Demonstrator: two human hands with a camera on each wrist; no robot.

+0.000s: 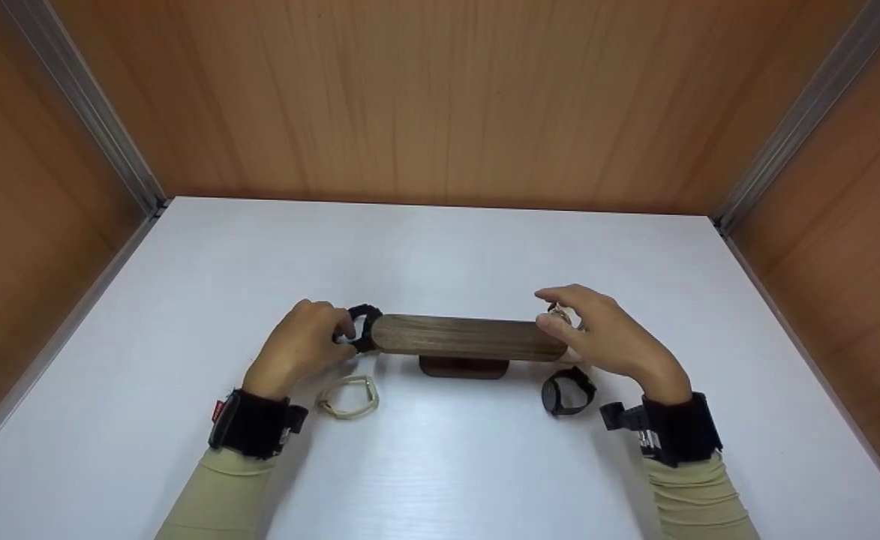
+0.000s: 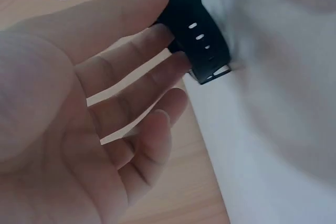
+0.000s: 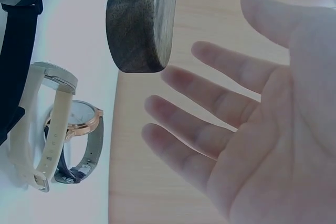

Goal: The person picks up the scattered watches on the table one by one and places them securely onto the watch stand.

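On the white tabletop (image 1: pixel 440 465), between the two hands, stands a dark walnut-brown wooden watch stand (image 1: pixel 466 337): a long, flat bar with rounded ends and visible grain, lying level on a short, darker wooden foot (image 1: pixel 464 367). The right wrist view shows the bar's rounded end face, its grain coarse and dark.

At the bar's left end, the left hand (image 1: pixel 301 346) touches a black rubber-strapped watch (image 1: pixel 363 328), fingertips against the strap. In the left wrist view the fingers (image 2: pixel 131 98) lie fairly straight and slightly spread, the tips meeting the black strap with its row of small oval holes; they are not curled round it. Just in front of this hand a cream-coloured watch with a pale looped strap (image 1: pixel 348 397) lies on the table.

At the bar's right end, the right hand (image 1: pixel 612 337) hovers with fingers relaxed and apart, holding nothing; something small sits at its fingertips, too hidden to make out. Near its wrist, a black round-faced watch (image 1: pixel 566 391) rests on the table. The right wrist view also catches a rose-gold watch with a grey strap (image 3: pixel 79 140), beside the cream one.
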